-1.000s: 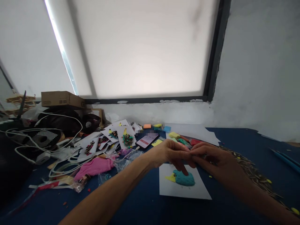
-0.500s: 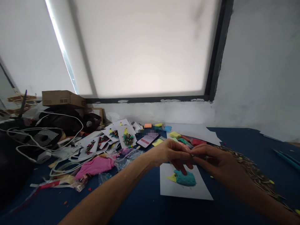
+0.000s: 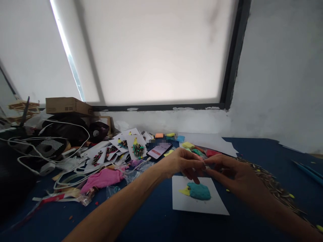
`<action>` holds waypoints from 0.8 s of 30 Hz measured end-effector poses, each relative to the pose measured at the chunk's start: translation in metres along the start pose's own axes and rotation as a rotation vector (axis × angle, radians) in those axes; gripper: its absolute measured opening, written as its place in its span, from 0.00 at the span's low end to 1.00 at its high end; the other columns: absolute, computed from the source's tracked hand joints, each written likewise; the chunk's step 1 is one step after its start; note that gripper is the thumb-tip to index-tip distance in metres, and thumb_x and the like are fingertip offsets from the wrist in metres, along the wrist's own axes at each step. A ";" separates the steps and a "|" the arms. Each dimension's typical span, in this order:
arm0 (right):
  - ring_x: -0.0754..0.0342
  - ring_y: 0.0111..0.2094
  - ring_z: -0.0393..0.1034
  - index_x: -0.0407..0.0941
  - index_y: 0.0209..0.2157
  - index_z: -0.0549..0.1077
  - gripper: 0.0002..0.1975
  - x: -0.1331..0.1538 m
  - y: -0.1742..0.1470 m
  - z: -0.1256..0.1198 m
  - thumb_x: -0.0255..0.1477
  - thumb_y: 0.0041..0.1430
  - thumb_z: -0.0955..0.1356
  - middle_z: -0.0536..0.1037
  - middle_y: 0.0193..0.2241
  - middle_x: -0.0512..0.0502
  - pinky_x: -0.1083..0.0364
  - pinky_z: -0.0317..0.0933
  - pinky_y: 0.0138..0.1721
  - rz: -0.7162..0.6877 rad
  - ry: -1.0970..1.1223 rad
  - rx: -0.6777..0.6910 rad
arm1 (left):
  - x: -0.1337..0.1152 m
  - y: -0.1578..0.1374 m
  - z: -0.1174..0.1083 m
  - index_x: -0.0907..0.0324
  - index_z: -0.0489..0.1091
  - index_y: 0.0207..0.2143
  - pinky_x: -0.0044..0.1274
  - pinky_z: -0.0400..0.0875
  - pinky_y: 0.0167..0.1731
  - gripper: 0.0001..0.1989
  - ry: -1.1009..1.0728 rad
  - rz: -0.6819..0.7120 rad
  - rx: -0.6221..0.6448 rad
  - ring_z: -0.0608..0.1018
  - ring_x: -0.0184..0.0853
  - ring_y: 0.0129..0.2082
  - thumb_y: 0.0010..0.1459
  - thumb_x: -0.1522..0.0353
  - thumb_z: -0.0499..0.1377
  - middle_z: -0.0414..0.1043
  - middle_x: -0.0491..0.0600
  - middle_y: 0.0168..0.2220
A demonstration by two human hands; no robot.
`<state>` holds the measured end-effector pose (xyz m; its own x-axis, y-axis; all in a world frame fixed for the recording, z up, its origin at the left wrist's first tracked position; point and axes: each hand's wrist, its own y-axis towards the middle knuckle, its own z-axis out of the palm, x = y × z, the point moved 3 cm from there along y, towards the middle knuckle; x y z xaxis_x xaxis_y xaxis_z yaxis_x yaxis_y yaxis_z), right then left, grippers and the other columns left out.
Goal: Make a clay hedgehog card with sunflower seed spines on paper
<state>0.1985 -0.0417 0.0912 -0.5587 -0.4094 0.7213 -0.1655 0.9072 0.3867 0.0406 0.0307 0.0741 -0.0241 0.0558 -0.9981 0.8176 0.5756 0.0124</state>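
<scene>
My left hand (image 3: 188, 164) and my right hand (image 3: 227, 168) meet fingertip to fingertip above a white card (image 3: 181, 201). Both are pinched closed; whatever lies between the fingertips is too small to make out. On the card, under the hands, is a teal clay body (image 3: 200, 191) with a yellow pointed clay snout (image 3: 185, 191) and a dark eye, like a hedgehog. Small drawn feet show below it. Behind the hands lie a yellow clay block (image 3: 188, 145) and a red packet (image 3: 213, 153), partly hidden.
Striped seeds (image 3: 272, 181) are heaped along the right. A phone (image 3: 158, 150) lies behind my left forearm. To the left are finished seed-and-clay cards (image 3: 137, 148), a pink clay pack (image 3: 104, 178), white cables (image 3: 60, 164) and a cardboard box (image 3: 68, 106). Blue pencils (image 3: 308, 170) rest far right.
My left fingers have lifted slightly, uncovering more of the teal clay body. The hands stay together at nearly the same spot; the card has not moved.
</scene>
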 end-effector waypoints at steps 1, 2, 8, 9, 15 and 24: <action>0.53 0.29 0.72 0.52 0.40 0.77 0.13 -0.001 0.000 0.000 0.42 0.56 0.68 0.79 0.34 0.47 0.55 0.67 0.25 -0.017 -0.023 -0.007 | 0.001 0.000 0.000 0.63 0.74 0.34 0.20 0.68 0.25 0.17 -0.001 -0.002 0.002 0.78 0.31 0.25 0.53 0.57 0.64 0.75 0.49 0.31; 0.53 0.29 0.72 0.52 0.40 0.78 0.13 -0.002 0.000 0.001 0.42 0.56 0.68 0.79 0.35 0.47 0.55 0.67 0.25 -0.037 -0.042 -0.016 | 0.001 0.000 0.001 0.63 0.74 0.35 0.20 0.68 0.25 0.17 -0.006 -0.006 0.007 0.78 0.31 0.25 0.52 0.58 0.64 0.75 0.49 0.30; 0.52 0.29 0.72 0.50 0.32 0.78 0.11 -0.002 0.000 0.001 0.40 0.56 0.67 0.78 0.33 0.46 0.55 0.66 0.24 -0.091 -0.139 -0.059 | 0.003 0.002 0.004 0.64 0.74 0.35 0.20 0.68 0.25 0.17 -0.032 -0.022 0.020 0.78 0.31 0.25 0.52 0.59 0.65 0.75 0.49 0.30; 0.52 0.29 0.71 0.50 0.32 0.78 0.10 -0.001 0.000 0.001 0.40 0.56 0.67 0.78 0.34 0.45 0.55 0.65 0.23 -0.099 -0.158 -0.063 | 0.003 0.002 0.004 0.64 0.74 0.35 0.20 0.69 0.25 0.17 -0.032 -0.022 0.018 0.78 0.31 0.25 0.52 0.59 0.65 0.75 0.49 0.30; 0.54 0.25 0.70 0.49 0.32 0.76 0.08 0.000 -0.002 0.004 0.33 0.57 0.64 0.77 0.32 0.46 0.55 0.63 0.23 -0.146 -0.257 -0.072 | 0.006 0.003 0.005 0.64 0.74 0.35 0.20 0.69 0.25 0.17 -0.042 0.004 0.027 0.78 0.30 0.25 0.52 0.58 0.65 0.75 0.49 0.31; 0.50 0.26 0.71 0.49 0.30 0.72 0.09 -0.007 -0.001 -0.003 0.37 0.55 0.64 0.77 0.28 0.45 0.54 0.62 0.23 0.033 -0.232 -0.144 | 0.000 0.001 0.005 0.64 0.74 0.35 0.19 0.68 0.24 0.17 0.096 -0.015 -0.049 0.78 0.29 0.25 0.51 0.58 0.65 0.76 0.50 0.31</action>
<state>0.2049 -0.0400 0.0872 -0.7359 -0.3319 0.5901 -0.0366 0.8898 0.4548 0.0444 0.0272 0.0739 -0.0927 0.1237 -0.9880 0.7877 0.6161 0.0032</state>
